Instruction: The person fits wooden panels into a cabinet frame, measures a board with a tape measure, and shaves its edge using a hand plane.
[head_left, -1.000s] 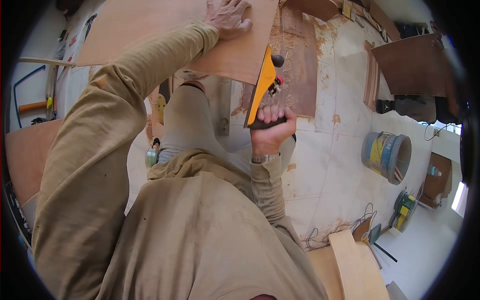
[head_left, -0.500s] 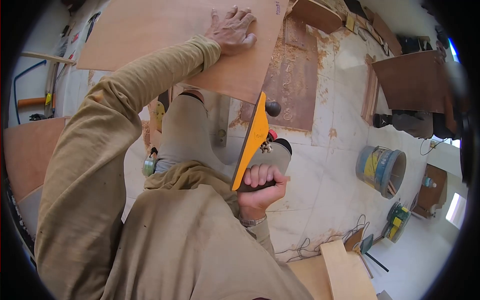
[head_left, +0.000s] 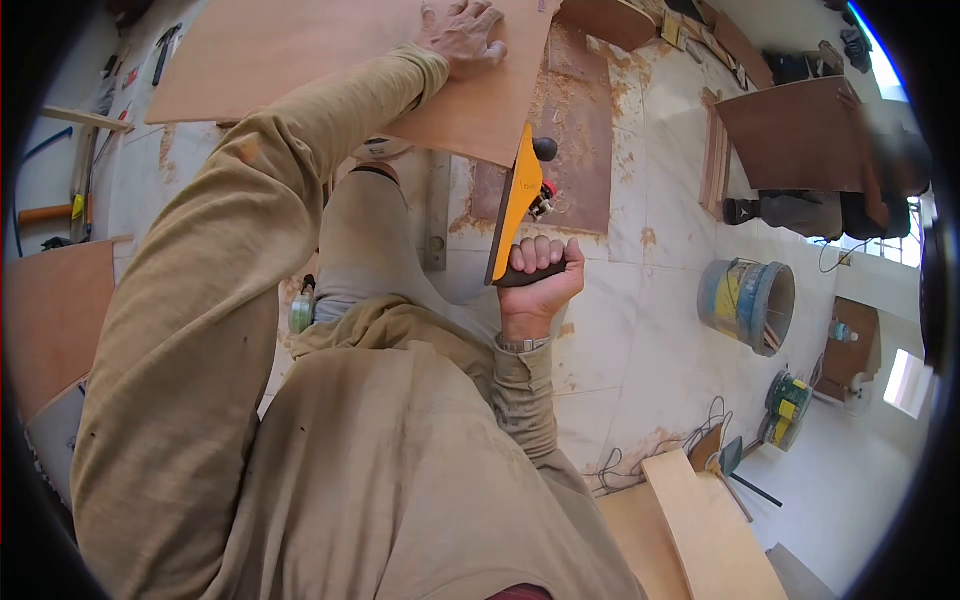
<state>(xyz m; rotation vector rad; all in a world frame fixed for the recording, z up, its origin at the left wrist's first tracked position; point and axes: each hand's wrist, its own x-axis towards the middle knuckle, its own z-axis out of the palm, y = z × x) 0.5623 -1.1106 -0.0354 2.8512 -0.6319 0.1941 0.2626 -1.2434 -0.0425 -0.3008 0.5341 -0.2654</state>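
A yellow-bodied hand plane [head_left: 517,210] with a black front knob and a red adjusting part is tipped on its side. Its front end meets the near right corner of a large reddish-brown wooden board [head_left: 300,65]. Wrapped round the plane's dark rear handle are the fingers of my right hand [head_left: 540,285], which has a watch at the wrist. My left hand [head_left: 463,40] lies flat on the board's upper face, fingers spread, holding nothing. The sole of the plane faces left, toward the board's edge.
Wood shavings cover a brown panel [head_left: 590,180] on the tiled floor. To the right stand a blue-grey bucket [head_left: 730,305] and a green container [head_left: 785,410]. A person's trouser leg [head_left: 815,213] shows below another board [head_left: 795,135]. A hammer [head_left: 165,55] lies at upper left.
My right hand has pushed the plane forward, away from my body, along the board's right edge. My left hand stays flat on the board. The whole view has shifted slightly.
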